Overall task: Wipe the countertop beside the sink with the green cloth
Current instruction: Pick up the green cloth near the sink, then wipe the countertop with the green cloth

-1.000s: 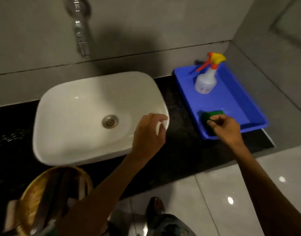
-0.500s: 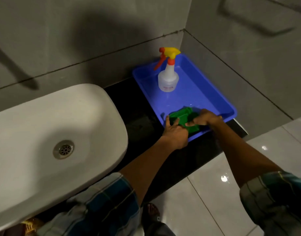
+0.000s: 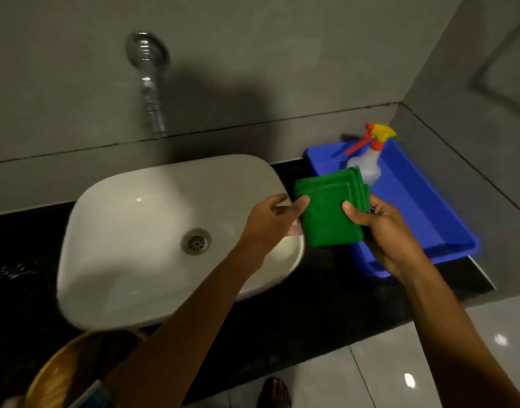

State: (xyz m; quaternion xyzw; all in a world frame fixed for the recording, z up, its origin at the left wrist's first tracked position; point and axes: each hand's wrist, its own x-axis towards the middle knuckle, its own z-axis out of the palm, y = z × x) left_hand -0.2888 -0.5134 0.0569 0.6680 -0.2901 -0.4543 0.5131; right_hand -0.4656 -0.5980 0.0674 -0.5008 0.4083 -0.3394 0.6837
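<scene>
A folded green cloth (image 3: 329,207) hangs in the air above the gap between the white sink (image 3: 135,231) and the blue tray (image 3: 414,207). My right hand (image 3: 382,234) grips its right edge with the thumb on top. My left hand (image 3: 270,222) pinches its left edge with the fingertips. The black countertop (image 3: 320,307) lies below, running between sink and tray and along the front edge. The cloth is held clear of the counter.
A spray bottle (image 3: 367,163) with a yellow and red trigger stands at the back of the blue tray. A chrome tap (image 3: 150,92) juts from the grey wall above the sink. A wicker basket (image 3: 64,375) sits at the lower left. White floor tiles lie below.
Both hands have lifted the green cloth out of the blue tray and brought it left, above the counter beside the sink. The camera has swung back to the left.
</scene>
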